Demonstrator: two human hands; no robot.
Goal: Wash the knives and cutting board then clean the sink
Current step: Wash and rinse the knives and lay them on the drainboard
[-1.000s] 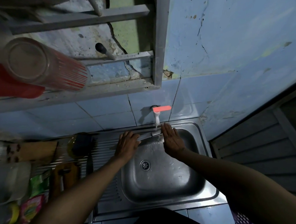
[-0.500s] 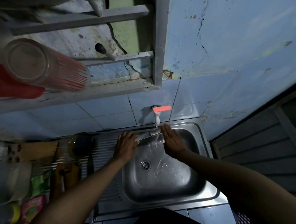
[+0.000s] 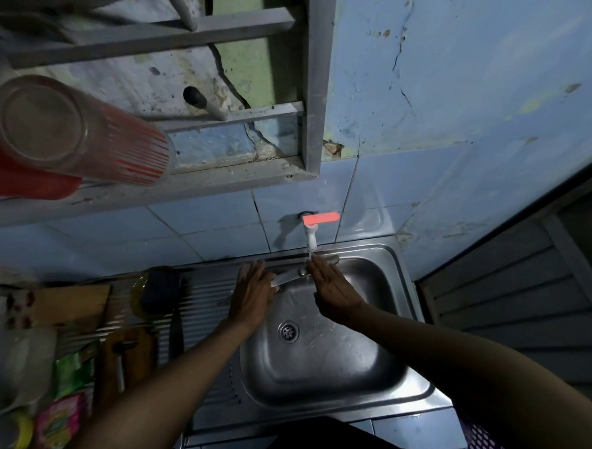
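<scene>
Over sink: L hand grips knife; R hand on blade.

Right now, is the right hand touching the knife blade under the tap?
Touching. The head view shows the right hand with straight fingers laid against the tip end of the knife, no gap visible, while the left hand grips its handle end.

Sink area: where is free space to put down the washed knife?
Bare: the ribbed drainboard strip between the sponge and left hand. Its left side is crowded with a cutting board and packets.
</scene>
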